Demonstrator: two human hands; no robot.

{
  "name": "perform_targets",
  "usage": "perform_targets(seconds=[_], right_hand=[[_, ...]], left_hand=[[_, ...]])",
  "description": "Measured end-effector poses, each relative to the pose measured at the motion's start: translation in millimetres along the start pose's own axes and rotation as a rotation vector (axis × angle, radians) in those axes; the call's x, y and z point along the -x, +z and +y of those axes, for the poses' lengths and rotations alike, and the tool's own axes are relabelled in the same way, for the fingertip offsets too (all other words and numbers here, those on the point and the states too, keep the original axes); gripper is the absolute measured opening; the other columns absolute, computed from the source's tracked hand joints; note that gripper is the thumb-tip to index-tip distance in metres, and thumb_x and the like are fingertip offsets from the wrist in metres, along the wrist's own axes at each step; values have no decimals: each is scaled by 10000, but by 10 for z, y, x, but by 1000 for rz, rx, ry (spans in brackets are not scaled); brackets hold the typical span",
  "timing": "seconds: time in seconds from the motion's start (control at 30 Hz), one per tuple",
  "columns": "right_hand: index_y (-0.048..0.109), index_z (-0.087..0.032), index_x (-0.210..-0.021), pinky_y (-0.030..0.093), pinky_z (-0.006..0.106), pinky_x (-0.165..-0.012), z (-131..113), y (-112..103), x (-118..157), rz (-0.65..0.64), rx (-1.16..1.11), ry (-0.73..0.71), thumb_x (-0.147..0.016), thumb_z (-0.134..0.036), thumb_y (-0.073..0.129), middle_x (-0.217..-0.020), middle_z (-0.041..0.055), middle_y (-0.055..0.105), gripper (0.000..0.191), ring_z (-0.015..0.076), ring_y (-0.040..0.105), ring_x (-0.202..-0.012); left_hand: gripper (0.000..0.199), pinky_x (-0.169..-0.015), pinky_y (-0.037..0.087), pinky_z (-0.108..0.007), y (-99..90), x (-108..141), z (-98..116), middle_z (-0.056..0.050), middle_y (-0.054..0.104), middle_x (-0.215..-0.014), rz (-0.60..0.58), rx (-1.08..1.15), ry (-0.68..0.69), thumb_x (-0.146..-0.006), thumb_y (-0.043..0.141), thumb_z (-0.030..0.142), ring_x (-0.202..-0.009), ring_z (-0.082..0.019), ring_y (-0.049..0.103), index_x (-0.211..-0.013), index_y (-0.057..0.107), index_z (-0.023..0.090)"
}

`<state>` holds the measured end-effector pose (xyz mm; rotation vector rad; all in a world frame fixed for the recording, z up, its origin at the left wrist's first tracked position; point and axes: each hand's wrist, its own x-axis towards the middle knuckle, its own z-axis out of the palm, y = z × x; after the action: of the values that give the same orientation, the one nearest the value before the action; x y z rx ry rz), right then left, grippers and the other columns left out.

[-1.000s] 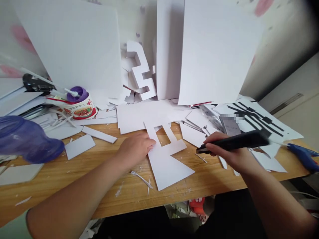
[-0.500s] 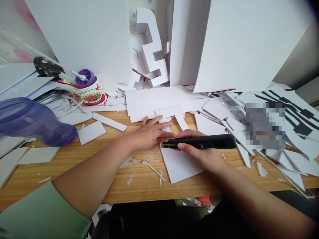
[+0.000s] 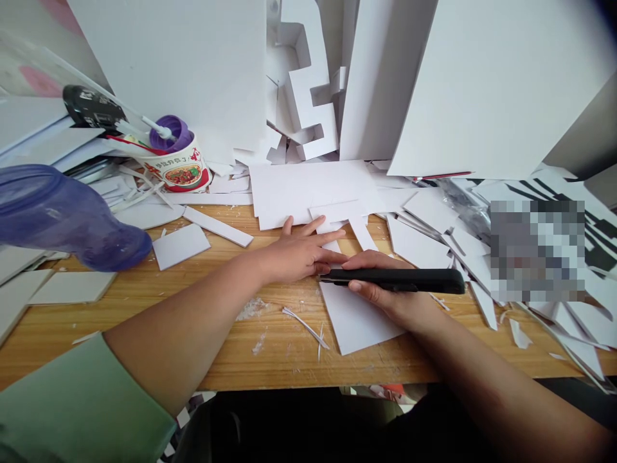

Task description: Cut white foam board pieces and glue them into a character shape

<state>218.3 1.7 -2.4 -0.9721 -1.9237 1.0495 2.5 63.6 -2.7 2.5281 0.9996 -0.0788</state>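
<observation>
My right hand [image 3: 380, 283] is wrapped round a long black tool [image 3: 419, 280], its narrow end pointing left. Fingers spread, my left hand [image 3: 301, 254] presses on white board pieces, its fingertips near the tool's narrow end. A notched white piece [image 3: 362, 233] lies just beyond my left fingers. Under my right hand is a flat white board [image 3: 357, 318]. A larger white sheet [image 3: 313, 186] lies farther back. What the tool's tip touches is hidden by my fingers.
A purple translucent bottle [image 3: 72, 218] lies at the left, near a printed paper cup [image 3: 180, 170]. White offcuts cover both sides of the wooden table [image 3: 193, 347]. Large white boards [image 3: 482, 83] and a zigzag white model [image 3: 313, 83] stand behind. Thin scraps [image 3: 306, 326] lie in front.
The camera view has shifted a little. The black tool has turned slightly in my right hand, its right end now a bit lower. My left hand stays spread on the pieces.
</observation>
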Motion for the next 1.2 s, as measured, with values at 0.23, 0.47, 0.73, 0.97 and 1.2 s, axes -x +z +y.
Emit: perform_targets(seconds=[0.23,0.47,0.73,0.97,1.2], right_hand=[[688,-263,-1024,511,364,-859,8,11,7,26,6,-27,-843,-287,676,-994,42,713,184,202,651,-931],[702,-257,-1003,521,385,-868,21,36,22,74,-6,30,-824,-330,693,-1014,50,721,193,218,663,-944],[699,-263,-1003,521,370,-877,12,34,25,77,-7,23,-826,-298,694,-1014,37,719,180,205,658,-957],[705,-266,-999,514,400,-895,42,31,21,77,-46,54,-821,-332,696,-1019,39,727,190,224,660,-965],[698,-261,-1015,510,375,-895,43,29,22,59,-46,26,-833,-303,694,-1032,39,721,187,209,656,-977]], left_hand=[[444,-986,-110,-781,7,-2,-11,121,129,-1609,1,-11,5,-977,442,313,-1469,-346,-80,-1359,412,536],[446,-996,-116,-765,-2,-9,6,109,122,-1613,-23,-31,1,-974,436,318,-1469,-326,-105,-1366,409,529],[438,-1006,-133,-752,-17,-4,18,115,108,-1614,-25,-31,1,-984,414,315,-1466,-348,-94,-1376,413,508],[433,-1002,-113,-766,-29,2,25,105,116,-1614,-31,-38,5,-983,414,328,-1466,-355,-92,-1379,411,503],[435,-1004,-108,-765,-21,-4,12,105,102,-1614,-32,-41,6,-982,411,337,-1468,-341,-101,-1380,403,513]])
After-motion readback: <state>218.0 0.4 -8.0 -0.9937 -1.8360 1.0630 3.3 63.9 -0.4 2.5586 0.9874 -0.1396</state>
